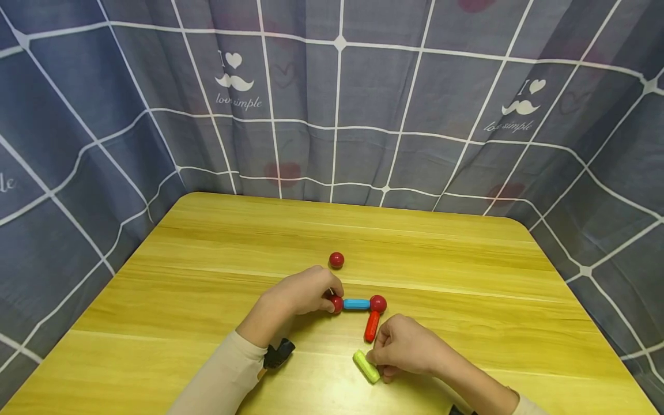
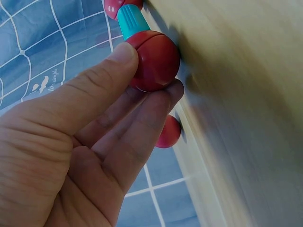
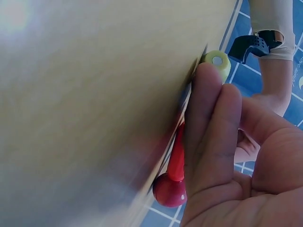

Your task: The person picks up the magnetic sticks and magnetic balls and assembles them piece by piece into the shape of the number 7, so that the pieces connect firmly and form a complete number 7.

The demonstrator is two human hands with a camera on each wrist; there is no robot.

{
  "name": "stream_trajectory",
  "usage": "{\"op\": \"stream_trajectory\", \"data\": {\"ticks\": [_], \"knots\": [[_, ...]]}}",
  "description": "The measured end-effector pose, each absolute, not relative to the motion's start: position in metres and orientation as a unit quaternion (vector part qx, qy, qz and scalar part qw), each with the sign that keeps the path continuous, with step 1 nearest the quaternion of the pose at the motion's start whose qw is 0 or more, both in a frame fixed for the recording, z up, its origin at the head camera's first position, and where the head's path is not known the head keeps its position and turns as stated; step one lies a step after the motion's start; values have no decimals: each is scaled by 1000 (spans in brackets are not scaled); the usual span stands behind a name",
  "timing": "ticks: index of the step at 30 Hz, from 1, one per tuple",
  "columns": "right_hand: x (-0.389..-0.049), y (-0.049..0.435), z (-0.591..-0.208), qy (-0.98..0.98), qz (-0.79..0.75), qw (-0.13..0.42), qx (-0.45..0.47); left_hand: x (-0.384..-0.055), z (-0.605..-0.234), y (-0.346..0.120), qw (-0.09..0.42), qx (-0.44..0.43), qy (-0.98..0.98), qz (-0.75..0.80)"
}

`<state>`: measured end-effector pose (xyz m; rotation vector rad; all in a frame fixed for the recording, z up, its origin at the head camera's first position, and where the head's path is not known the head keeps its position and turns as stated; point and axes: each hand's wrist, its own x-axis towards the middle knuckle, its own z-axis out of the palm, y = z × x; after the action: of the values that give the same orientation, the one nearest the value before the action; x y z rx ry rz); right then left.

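Observation:
In the head view, my left hand (image 1: pixel 306 291) pinches a red ball (image 1: pixel 337 304) between thumb and fingers. The left wrist view shows this red ball (image 2: pixel 154 61) joined to a blue rod (image 2: pixel 132 21). From that ball the blue rod (image 1: pixel 356 304) runs to a second red ball (image 1: pixel 378 304), where a red rod (image 1: pixel 372 327) branches toward me. My right hand (image 1: pixel 410 349) holds a short yellow-green rod (image 1: pixel 366 366) at its fingertips, close to the table. In the right wrist view, fingers partly hide the yellow-green rod (image 3: pixel 218 61), whose round grey end shows.
A loose red ball (image 1: pixel 336 260) lies beyond my left hand on the wooden table (image 1: pixel 233 242). Grey-blue checked curtains (image 1: pixel 301 86) hang behind the table and along both sides. A black strap device (image 1: pixel 278 353) sits at the left wrist.

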<state>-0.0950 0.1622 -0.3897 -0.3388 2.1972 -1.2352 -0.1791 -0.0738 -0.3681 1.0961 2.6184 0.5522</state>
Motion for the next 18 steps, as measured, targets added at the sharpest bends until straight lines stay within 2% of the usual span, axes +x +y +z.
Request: {"op": "stream_trajectory", "data": {"ticks": [12,18], "knots": [[-95,160,-391,835,-447,284,-153,-180,-370,-75,125,377,898,190],[-99,166,-387,860,-408,241,-190,-180,-369,-74,119,385,897,184]]}}
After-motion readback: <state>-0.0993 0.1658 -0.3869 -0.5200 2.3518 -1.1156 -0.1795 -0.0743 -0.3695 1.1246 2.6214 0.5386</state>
